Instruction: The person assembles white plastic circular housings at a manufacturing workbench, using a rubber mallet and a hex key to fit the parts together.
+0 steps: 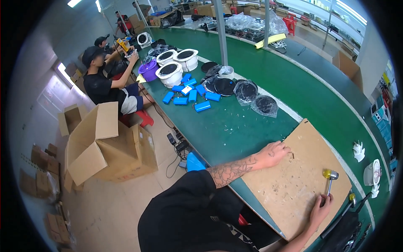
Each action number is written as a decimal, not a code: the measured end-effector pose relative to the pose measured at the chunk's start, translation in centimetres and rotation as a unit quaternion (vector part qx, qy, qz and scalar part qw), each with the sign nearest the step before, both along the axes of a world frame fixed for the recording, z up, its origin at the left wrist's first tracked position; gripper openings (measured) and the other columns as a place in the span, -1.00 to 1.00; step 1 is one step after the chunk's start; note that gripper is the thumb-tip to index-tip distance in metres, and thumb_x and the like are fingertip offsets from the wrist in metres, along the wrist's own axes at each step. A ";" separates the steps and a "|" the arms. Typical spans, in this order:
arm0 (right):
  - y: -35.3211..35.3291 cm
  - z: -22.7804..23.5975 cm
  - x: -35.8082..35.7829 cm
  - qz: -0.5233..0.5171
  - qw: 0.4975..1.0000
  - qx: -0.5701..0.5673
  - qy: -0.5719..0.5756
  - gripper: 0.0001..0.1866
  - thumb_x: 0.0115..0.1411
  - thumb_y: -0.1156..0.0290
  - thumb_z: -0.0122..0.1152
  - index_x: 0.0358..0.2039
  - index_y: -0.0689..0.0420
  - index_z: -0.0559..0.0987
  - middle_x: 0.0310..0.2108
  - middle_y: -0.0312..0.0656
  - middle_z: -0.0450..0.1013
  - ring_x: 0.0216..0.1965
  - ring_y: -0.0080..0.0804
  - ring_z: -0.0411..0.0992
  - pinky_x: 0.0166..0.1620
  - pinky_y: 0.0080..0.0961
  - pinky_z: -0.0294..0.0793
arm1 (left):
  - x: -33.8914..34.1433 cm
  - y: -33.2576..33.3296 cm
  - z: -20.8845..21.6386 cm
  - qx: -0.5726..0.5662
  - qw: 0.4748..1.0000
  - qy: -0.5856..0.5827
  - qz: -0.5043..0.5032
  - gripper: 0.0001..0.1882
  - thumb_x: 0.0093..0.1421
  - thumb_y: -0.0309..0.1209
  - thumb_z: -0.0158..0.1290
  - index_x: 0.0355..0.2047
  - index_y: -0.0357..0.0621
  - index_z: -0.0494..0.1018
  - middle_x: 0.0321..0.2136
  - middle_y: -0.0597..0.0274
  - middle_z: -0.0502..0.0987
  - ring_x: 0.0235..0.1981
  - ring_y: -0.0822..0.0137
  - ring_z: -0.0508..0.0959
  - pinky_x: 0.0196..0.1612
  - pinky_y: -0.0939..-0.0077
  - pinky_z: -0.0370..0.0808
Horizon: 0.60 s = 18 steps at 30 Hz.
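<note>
In the head view a brown board (pixel 277 191) lies across the green table in front of me. My right hand (pixel 320 210), at the board's right side, is closed around the handle of a small hammer (pixel 331 178); its head is yellow on one end and silver on the other. Over the board's far left edge rests my left hand (pixel 273 154), with its fingers curled. A small L-shaped hex key (pixel 292 154) sticks out at its fingertips. The board's surface carries many small dents and scraps.
Blue battery packs (pixel 202 106), black discs in clear film (pixel 265 105) and white round housings (pixel 169 74) stand farther along the table. Right of the board lie a screwdriver (pixel 351 197) and a black pouch (pixel 342 229). A co-worker (pixel 100 80) sits at far left, behind a cardboard box (pixel 113 155).
</note>
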State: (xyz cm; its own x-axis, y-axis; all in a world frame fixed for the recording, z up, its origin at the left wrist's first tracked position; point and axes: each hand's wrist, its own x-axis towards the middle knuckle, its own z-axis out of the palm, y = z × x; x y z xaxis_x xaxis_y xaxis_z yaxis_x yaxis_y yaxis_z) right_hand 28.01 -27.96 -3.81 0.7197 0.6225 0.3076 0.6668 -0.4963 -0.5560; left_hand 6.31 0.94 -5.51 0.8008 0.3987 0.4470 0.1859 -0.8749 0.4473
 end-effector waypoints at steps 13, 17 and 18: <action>0.2 0.0 0.2 -0.008 1.000 -0.014 0.004 -0.83 0.22 0.45 0.14 -0.26 0.30 0.50 0.04 0.15 0.34 0.09 0.10 0.32 0.17 -0.19 0.27 | -0.7 0.4 0.1 0.046 0.999 0.013 0.003 -0.80 -0.01 -0.60 0.05 -0.31 -0.21 0.42 -0.26 0.03 0.41 -0.16 0.02 0.45 -0.11 0.15 0.42; -0.2 -0.3 0.3 0.003 1.000 -0.005 0.003 -0.83 0.21 0.45 0.14 -0.26 0.30 0.50 0.04 0.16 0.34 0.09 0.10 0.32 0.17 -0.18 0.27 | -0.6 0.0 1.8 0.016 0.999 -0.033 0.007 -0.82 -0.05 -0.60 0.03 -0.38 -0.19 0.38 -0.35 0.06 0.41 -0.22 0.02 0.45 -0.14 0.18 0.42; -0.2 -0.2 0.1 0.000 1.000 -0.005 0.004 -0.83 0.21 0.45 0.14 -0.26 0.30 0.50 0.04 0.16 0.34 0.09 0.10 0.32 0.16 -0.18 0.28 | -0.7 -0.1 2.2 0.017 0.999 -0.032 0.007 -0.82 -0.05 -0.60 0.03 -0.38 -0.19 0.38 -0.35 0.06 0.41 -0.22 0.02 0.45 -0.14 0.18 0.42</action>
State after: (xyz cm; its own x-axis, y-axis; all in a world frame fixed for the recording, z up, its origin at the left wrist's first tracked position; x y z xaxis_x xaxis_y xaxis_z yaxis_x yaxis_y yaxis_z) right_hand 28.15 -28.15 -3.97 0.7222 0.6258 0.2946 0.6621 -0.5021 -0.5564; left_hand 5.62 0.80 -3.32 0.7644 0.3933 0.5110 0.1697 -0.8872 0.4290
